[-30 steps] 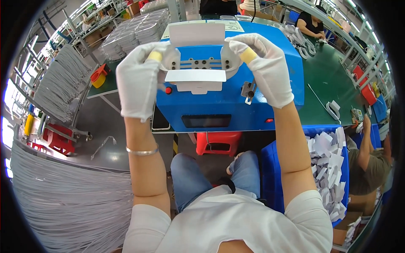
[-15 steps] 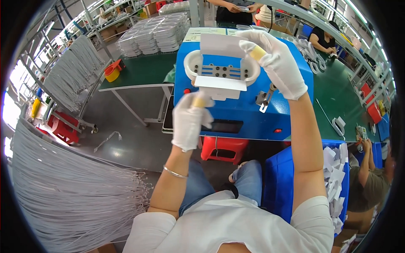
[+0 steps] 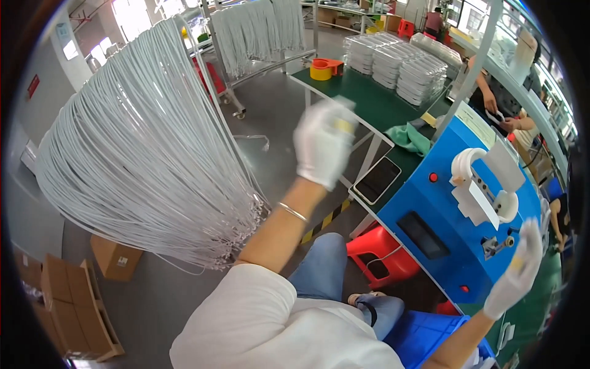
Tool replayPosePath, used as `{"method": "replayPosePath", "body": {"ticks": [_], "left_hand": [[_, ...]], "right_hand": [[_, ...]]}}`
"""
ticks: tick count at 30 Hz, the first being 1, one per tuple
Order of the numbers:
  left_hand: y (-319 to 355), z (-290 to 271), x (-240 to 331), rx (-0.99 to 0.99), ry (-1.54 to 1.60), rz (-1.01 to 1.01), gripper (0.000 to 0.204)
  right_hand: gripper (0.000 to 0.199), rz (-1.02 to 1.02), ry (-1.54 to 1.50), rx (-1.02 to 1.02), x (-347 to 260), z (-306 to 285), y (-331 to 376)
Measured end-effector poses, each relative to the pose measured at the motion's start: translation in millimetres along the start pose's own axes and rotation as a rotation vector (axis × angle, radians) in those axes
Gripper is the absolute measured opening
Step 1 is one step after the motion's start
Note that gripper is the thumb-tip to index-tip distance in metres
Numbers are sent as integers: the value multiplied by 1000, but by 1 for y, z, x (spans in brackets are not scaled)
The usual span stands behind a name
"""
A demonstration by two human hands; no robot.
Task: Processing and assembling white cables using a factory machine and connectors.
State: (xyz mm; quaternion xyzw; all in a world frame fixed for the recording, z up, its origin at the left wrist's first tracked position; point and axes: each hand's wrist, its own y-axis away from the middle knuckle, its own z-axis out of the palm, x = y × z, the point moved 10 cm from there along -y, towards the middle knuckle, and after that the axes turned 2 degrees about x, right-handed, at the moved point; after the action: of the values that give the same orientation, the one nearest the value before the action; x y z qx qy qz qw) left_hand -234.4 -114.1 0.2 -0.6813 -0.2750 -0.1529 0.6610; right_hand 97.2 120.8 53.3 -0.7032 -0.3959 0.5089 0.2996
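My left hand [image 3: 322,144], in a white glove with a yellow wrap on a finger, is raised over the floor between the hanging cables [image 3: 141,147] and the green table. Motion smears its fingers, and nothing shows in it. My right hand [image 3: 516,270], gloved the same way, is over the near right part of the blue machine [image 3: 405,190], beside a small metal clamp [image 3: 491,247]. Its fingers are stretched out and hold nothing I can see. On the machine, a white curved holder [image 3: 462,163] has a folded white card [image 3: 476,203] in it.
A phone [image 3: 378,179] lies at the edge of the green table [image 3: 369,104], near a green cloth [image 3: 409,139]. Behind are a yellow-and-red tape dispenser [image 3: 322,69] and stacked clear trays [image 3: 393,61]. A red stool [image 3: 381,255] and blue bin [image 3: 424,338] stand below; cartons [image 3: 67,295] are at left.
The view has swung left, bringing the cables nearer the middle. My left hand has moved away from the machine toward the cables. My right hand has left the upright card and come down beside the clamp.
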Motion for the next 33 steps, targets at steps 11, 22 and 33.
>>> {"method": "replayPosePath", "body": {"ticks": [11, 22, 33], "left_hand": [[-113, -120, -154, 221, -59, -407, 36], [142, 82, 81, -1395, 1247, -782, 17], [107, 95, 136, -1227, 1124, -499, 43]], "right_hand": [[22, 278, -463, -219, 20, 37, 73], [53, 489, -779, -633, -28, 126, 55], [50, 616, -765, -785, 11, 56, 67]]}}
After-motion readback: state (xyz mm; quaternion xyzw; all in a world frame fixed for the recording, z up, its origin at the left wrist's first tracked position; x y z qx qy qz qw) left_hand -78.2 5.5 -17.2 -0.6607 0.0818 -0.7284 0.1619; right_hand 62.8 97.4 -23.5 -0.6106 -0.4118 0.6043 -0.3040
